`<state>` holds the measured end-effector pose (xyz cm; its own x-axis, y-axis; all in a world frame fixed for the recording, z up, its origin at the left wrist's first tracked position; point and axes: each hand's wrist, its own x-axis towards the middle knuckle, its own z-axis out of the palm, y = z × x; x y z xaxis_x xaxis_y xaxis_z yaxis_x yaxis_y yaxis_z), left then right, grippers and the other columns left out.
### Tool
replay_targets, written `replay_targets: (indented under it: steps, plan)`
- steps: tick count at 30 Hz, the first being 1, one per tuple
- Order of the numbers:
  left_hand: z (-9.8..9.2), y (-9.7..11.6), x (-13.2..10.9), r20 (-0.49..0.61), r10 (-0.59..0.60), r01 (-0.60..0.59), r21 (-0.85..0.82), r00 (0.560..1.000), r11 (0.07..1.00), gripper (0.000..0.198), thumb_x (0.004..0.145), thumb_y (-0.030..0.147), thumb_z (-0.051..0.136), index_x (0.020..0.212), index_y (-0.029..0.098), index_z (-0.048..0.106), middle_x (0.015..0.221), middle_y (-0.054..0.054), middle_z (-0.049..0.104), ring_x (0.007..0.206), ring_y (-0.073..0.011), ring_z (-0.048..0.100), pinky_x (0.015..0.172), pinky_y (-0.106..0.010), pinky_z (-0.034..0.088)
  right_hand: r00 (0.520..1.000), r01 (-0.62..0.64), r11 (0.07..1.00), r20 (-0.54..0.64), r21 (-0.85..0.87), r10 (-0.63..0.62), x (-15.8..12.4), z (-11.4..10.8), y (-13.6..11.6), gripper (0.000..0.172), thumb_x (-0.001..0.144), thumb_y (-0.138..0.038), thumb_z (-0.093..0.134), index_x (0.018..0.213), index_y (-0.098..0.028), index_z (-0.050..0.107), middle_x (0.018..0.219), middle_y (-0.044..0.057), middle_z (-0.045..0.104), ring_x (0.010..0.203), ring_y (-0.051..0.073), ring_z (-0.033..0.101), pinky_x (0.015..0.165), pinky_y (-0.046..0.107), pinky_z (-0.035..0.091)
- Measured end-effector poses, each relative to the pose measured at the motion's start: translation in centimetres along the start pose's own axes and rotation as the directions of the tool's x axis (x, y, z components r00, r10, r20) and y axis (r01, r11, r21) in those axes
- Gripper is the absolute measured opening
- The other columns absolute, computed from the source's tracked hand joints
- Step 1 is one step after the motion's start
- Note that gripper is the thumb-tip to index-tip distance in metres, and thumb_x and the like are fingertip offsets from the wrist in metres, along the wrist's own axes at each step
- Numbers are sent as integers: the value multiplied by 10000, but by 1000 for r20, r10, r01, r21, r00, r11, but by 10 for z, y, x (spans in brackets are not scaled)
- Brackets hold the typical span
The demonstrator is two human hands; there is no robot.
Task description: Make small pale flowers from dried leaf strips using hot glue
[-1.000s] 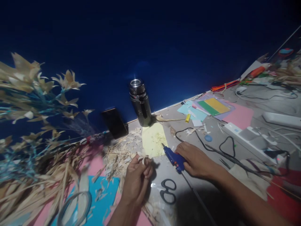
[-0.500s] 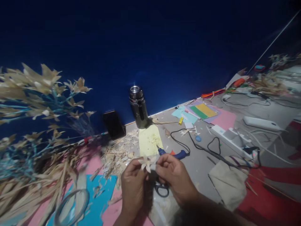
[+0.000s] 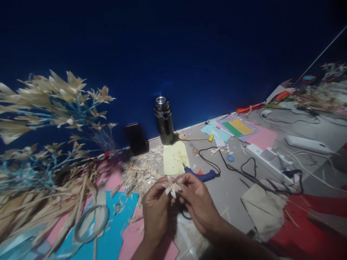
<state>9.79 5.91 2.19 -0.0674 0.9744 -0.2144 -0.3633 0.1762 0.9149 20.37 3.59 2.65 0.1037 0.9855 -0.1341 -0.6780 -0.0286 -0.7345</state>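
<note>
Both hands meet near the bottom middle. My left hand (image 3: 155, 209) and my right hand (image 3: 199, 202) pinch a small pale flower of dried leaf strips (image 3: 172, 186) between their fingertips. Just beyond the fingers lies a blue glue gun (image 3: 202, 176) on the grey floor, its nozzle pointing at a pale yellow sheet (image 3: 175, 157) and its black cord (image 3: 233, 168) trailing right. Black scissors (image 3: 185, 215) are mostly hidden under my right hand.
A steel flask (image 3: 164, 121) and a dark phone (image 3: 136, 139) stand against the blue wall. Dried-leaf branches on blue stems (image 3: 51, 119) fill the left, above a tape roll (image 3: 90, 224) and blue and pink sheets. A white power strip (image 3: 271, 159), coloured papers (image 3: 238, 127) and cables lie right.
My right hand has let go of the glue gun, which now lies on the floor, and has come to the left hand. Both now hold the small flower.
</note>
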Motion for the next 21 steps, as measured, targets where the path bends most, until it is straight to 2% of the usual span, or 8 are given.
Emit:
replay_targets:
  steps: [3,5,8,11,15,18,21]
  plan:
    - [-4,5,1,70,-67,71,-66,995,995,250,556,269,921,697,156,748,666,5,677,467,-59,498,462,-171,424,999,42,975,16,-220,-39,3,-8,-17,269,786,-357,813,835,-173,621,750,-28,604,565,70,468,545,204,363]
    - [-7,7,1,106,-88,98,-95,991,991,245,547,260,926,673,157,743,639,13,664,465,-51,476,461,-162,409,997,44,911,70,-410,-16,4,-10,-31,196,792,-306,781,820,-166,648,683,-34,572,590,88,467,556,213,361]
    - [-15,7,2,124,-74,83,-77,990,994,196,581,233,910,673,165,751,650,11,671,513,-68,523,500,-166,437,990,90,798,140,-596,-7,4,-8,-50,120,787,-263,729,830,-157,690,721,-5,606,654,116,507,601,235,396]
    - [-23,6,6,127,-35,39,-24,991,999,161,593,187,893,619,164,735,674,2,692,567,-82,570,552,-172,468,986,79,734,159,-674,40,3,-1,-62,120,780,-263,690,824,-152,702,711,4,613,630,121,498,568,240,378]
    - [-26,12,7,136,-36,32,34,990,999,188,509,165,905,570,160,727,547,22,637,458,-68,506,459,-164,402,978,54,701,179,-711,107,2,7,-70,127,761,-251,667,811,-143,711,702,8,627,606,114,486,548,235,355]
    - [-24,18,5,140,-33,23,77,990,997,196,473,176,902,544,159,720,509,18,629,403,-70,478,402,-169,356,973,61,640,190,-766,134,4,10,-76,117,755,-235,662,796,-146,724,599,-32,538,555,99,411,517,232,299]
    - [-25,21,4,143,34,-50,110,989,993,185,470,162,883,551,177,717,513,14,654,398,-92,499,390,-181,366,966,92,572,213,-815,148,7,11,-82,108,762,-222,661,794,-153,737,536,-63,435,526,94,354,502,235,264]
